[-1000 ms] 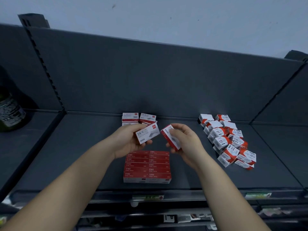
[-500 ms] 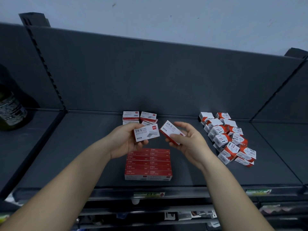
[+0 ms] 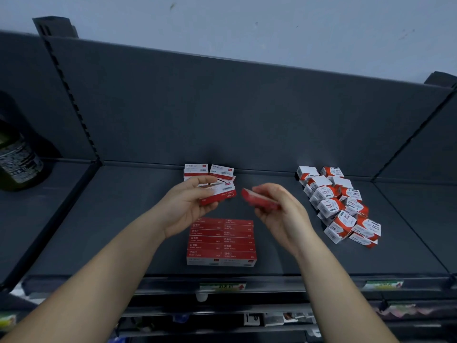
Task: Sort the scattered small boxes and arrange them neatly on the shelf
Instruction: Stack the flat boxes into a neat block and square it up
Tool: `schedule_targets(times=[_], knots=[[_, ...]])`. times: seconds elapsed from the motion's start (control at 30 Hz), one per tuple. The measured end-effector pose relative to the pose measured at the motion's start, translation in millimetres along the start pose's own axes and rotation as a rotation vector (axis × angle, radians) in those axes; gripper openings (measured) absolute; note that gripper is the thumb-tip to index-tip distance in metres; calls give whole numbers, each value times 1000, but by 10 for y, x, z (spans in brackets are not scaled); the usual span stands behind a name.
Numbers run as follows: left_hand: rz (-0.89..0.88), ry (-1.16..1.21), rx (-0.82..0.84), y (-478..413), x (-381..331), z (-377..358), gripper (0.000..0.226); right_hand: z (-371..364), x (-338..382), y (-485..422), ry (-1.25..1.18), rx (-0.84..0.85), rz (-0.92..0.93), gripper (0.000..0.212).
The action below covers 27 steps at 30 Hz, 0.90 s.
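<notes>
- Below the fingers, a neat block of flat red cardboard boxes; rightward, a loose white-and-red heap.
- Left hand grips a small red-and-white box; right hand pinches a blurred red box.
- Both showed white faces earlier, red now.

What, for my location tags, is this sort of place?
Probably a shop's stationery aisle: a metal shelf with price labels on its front rail, stocked with identical staple boxes and paper clip boxes.

Arranged block of boxes lies left of scattered pile.
</notes>
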<state>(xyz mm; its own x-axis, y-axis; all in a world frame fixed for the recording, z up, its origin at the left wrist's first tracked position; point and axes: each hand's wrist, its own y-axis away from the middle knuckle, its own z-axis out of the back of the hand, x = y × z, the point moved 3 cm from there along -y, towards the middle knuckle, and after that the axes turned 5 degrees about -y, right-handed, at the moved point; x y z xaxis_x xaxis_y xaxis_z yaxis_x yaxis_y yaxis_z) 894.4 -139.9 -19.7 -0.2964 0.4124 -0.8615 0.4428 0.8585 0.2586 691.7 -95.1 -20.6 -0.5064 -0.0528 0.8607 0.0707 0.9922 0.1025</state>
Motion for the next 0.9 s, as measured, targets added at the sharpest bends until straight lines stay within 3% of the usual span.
schedule_targets(times=[0.13, 0.33, 0.5, 0.7, 0.9], knots=[[-17, -85, -29, -7, 5, 14, 39, -3, -30, -31, 102, 6, 24, 37], [-67, -183, -119, -23, 14, 19, 44, 26, 16, -94, 222, -68, 117, 46], [-135, -388, -253, -58, -11, 93, 42, 69, 85, -131, 90, -115, 121, 40], [-184, -277, -160, -51, -53, 40, 35, 85, 119, -149, 72, -138, 131, 32], [-193, -292, -70, -43, -43, -10, 34, 24, 103, -177, 90, -30, 108, 22]])
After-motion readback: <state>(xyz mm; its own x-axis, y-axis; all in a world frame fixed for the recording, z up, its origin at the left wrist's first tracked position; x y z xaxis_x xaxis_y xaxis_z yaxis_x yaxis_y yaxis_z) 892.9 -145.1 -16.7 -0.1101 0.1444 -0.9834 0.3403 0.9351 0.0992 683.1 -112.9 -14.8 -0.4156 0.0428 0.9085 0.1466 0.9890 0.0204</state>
